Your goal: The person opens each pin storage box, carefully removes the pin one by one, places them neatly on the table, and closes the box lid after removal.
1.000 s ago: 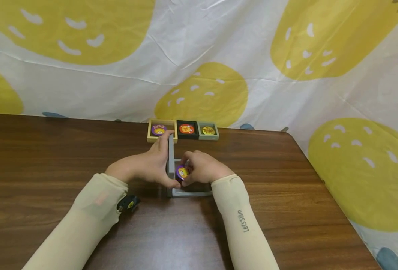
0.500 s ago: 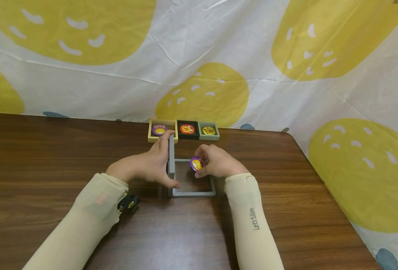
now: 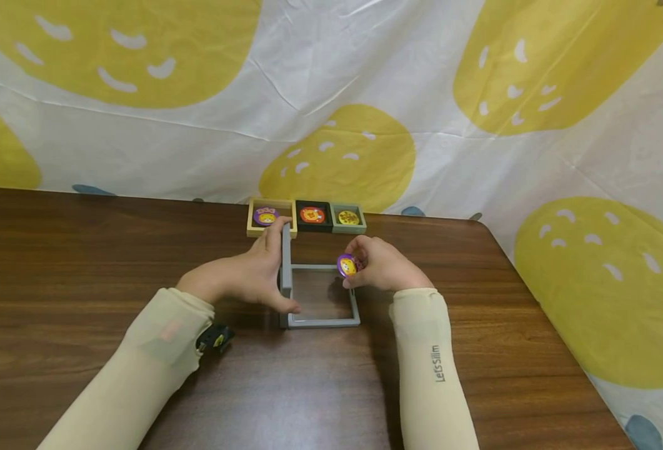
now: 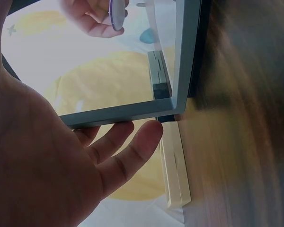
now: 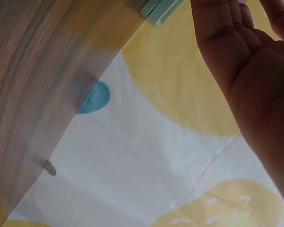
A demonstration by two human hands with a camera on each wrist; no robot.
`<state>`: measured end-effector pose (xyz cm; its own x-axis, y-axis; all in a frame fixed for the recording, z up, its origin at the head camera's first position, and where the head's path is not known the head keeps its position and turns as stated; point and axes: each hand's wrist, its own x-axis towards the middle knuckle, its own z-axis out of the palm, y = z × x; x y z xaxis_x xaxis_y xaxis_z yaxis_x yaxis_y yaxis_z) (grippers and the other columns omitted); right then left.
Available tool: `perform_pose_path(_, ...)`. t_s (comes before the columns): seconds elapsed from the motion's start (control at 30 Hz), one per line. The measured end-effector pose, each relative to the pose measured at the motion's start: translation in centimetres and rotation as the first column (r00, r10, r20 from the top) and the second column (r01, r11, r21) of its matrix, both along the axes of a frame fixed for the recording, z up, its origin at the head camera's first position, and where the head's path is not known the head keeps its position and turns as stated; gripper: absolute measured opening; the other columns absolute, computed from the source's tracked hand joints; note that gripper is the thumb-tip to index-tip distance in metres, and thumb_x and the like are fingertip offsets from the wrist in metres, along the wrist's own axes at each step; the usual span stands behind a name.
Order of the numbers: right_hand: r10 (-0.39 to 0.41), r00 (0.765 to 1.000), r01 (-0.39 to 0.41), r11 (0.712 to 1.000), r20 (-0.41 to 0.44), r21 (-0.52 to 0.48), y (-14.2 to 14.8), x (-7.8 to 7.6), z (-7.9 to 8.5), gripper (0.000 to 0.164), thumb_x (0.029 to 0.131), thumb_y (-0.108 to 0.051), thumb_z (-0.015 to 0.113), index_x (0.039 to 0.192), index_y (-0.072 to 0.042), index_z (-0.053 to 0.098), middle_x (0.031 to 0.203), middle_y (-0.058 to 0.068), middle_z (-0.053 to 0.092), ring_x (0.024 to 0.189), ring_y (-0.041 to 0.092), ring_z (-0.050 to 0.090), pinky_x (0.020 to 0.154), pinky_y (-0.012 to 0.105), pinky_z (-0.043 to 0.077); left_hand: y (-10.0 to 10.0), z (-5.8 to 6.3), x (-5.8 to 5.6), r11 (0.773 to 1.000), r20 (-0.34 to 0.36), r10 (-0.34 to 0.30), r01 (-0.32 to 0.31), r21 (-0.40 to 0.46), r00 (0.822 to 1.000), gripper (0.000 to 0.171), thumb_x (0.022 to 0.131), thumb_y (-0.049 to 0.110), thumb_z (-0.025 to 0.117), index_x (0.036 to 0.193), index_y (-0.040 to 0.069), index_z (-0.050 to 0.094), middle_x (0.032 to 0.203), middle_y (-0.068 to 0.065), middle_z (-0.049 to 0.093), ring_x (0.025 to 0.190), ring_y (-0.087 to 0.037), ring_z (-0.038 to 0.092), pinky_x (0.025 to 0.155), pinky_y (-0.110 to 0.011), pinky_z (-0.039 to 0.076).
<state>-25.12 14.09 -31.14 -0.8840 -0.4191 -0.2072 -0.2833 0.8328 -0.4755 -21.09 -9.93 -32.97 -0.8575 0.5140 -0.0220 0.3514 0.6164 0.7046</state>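
Note:
My left hand [image 3: 244, 275] holds one half of a grey hinged display frame [image 3: 286, 259] upright, fingers at its far edge and thumb near its front. The other half, a grey rim [image 3: 325, 323] around clear film, lies flat on the table. In the left wrist view the fingers [image 4: 125, 156] touch the frame's edge and the film is see-through. My right hand [image 3: 390, 265] pinches a round purple badge [image 3: 347, 267] with a yellow cartoon animal, above the flat half's far right corner. The right wrist view shows that hand's palm [image 5: 260, 90], not the badge.
Three small frames stand in a row at the table's back edge: cream [image 3: 272, 234], black [image 3: 313, 228] and grey-green [image 3: 349, 230]. Each has a round badge inside. A patterned cloth [image 3: 207, 144] hangs behind the brown table [image 3: 95, 269].
My right hand has moved the badge right and slightly away from me, from over the left part of the flat half to its far right corner. The left hand keeps still.

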Motion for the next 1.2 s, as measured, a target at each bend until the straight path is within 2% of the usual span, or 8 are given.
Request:
perform_pose_path(0.37, -0.035, 0.999, 0.035, 0.999, -0.007, -0.029, 1.2, -0.3, 0.2, 0.052, 0.071, -0.017, 0.082, 0.115, -0.008, 0.056, 0.104, 0.010, 0.065, 0.093, 0.021, 0.058, 0.085, 0.035, 0.045, -0.1, -0.1, 0.0, 1.000, 0.019, 0.005, -0.005, -0.004, 1.000, 0.129, 0.064, 0.031, 0.085, 0.143, 0.009, -0.014, 0.149, -0.027, -0.001, 0.142, -0.041, 0.004, 0.114, -0.058, 0.016)
perform_pose_path(0.67, -0.186, 0.983, 0.186, 0.982, 0.010, -0.042, 3.1, -0.4, 0.3, 0.054, 0.072, -0.012, 0.080, 0.119, -0.005, 0.053, 0.109, 0.014, 0.065, 0.096, 0.024, 0.059, 0.084, 0.034, 0.045, 0.1, -0.1, 0.0, 1.000, 0.001, 0.014, -0.014, 0.004, 1.000, 0.129, 0.062, 0.030, 0.085, 0.143, 0.006, -0.012, 0.148, -0.028, 0.003, 0.141, -0.041, 0.008, 0.115, -0.057, 0.016)
perform_pose_path(1.2, -0.295, 0.955, 0.295, 0.954, 0.015, -0.055, 5.6, -0.3, 0.5, 0.058, 0.077, -0.014, 0.075, 0.127, -0.006, 0.048, 0.118, 0.015, 0.058, 0.106, 0.028, 0.055, 0.091, 0.040, 0.044, 0.1, 0.0, 0.1, 1.000, 0.017, 0.017, -0.017, 0.005, 1.000, 0.129, 0.062, 0.030, 0.085, 0.144, 0.008, -0.012, 0.149, -0.026, 0.001, 0.142, -0.040, 0.006, 0.115, -0.056, 0.015)
